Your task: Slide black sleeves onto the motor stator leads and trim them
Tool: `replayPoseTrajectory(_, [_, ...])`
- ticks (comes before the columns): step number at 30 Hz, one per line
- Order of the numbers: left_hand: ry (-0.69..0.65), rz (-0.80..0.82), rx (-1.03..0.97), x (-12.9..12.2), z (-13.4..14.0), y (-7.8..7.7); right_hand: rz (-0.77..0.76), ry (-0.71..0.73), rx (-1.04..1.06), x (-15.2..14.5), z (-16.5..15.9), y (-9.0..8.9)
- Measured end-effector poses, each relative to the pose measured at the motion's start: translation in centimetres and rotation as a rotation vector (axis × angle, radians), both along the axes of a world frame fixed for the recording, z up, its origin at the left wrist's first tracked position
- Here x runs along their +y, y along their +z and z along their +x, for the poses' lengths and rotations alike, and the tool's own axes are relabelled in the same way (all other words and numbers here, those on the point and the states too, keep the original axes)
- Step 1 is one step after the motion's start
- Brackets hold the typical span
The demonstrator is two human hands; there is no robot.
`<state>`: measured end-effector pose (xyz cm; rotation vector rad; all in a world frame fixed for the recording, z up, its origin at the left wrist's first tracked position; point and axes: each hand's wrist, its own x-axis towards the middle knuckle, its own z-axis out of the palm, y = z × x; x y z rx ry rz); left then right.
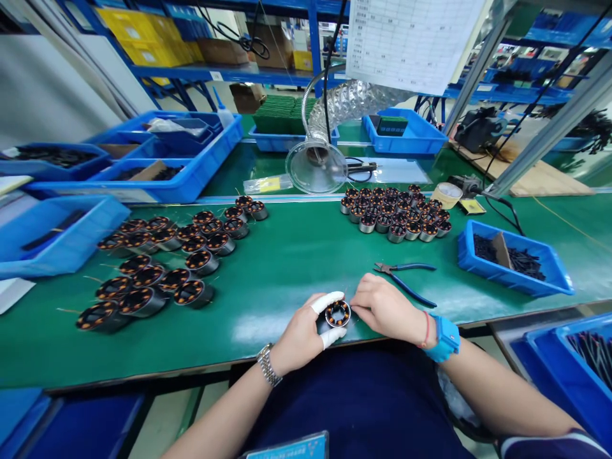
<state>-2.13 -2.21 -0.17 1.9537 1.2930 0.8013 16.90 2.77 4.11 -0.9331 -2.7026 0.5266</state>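
Near the front edge of the green bench, my left hand (pixel 306 328) grips a motor stator (pixel 337 313), a metal ring with copper windings inside. White finger cots cover its thumb and index finger, which close round the ring from both sides. Just right of the stator is my right hand (pixel 385 307), its fingers pinched together at the ring's edge. What sits in that pinch, perhaps a thin wire, is too small to make out. Blue-handled cutting pliers (pixel 406 280) lie beyond my right hand, jaws spread.
Several stators stand in a left group (pixel 143 299) and a right group (pixel 396 213). A blue bin (pixel 516 280) of small black parts is at the right. Behind are a clear funnel hood (pixel 316 169), a tape roll (pixel 447 194) and large blue trays (pixel 191 182).
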Motion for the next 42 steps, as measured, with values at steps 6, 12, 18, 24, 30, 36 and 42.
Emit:
replayPoseTrajectory(6, [-0.041,0.0,-0.029,0.2,-0.1,0.1,-0.517,-0.368,0.507,0.5,-0.1,-1.3])
replayPoseTrajectory(12, [-0.046,-0.019,-0.043,0.3,-0.2,0.1,-0.541,-0.399,0.553,1.2,-0.3,-1.4])
replayPoseTrajectory(18, [-0.044,-0.028,-0.047,0.2,-0.2,0.2,-0.528,-0.369,0.518,1.4,-0.5,-1.2])
replayPoseTrajectory(24, [-0.044,-0.037,-0.056,0.2,-0.2,0.2,-0.522,-0.372,0.495,1.4,-0.6,-1.0])
replayPoseTrajectory(30, [-0.043,-0.028,-0.061,0.3,-0.2,0.2,-0.513,-0.374,0.486,1.5,-0.5,-0.9])
replayPoseTrajectory(36, [-0.039,-0.028,-0.053,0.3,-0.2,0.3,-0.515,-0.35,0.478,1.6,-0.6,-0.7])
replayPoseTrajectory(42, [-0.039,-0.033,-0.053,0.3,-0.2,0.2,-0.502,-0.337,0.461,1.7,-0.5,-0.6])
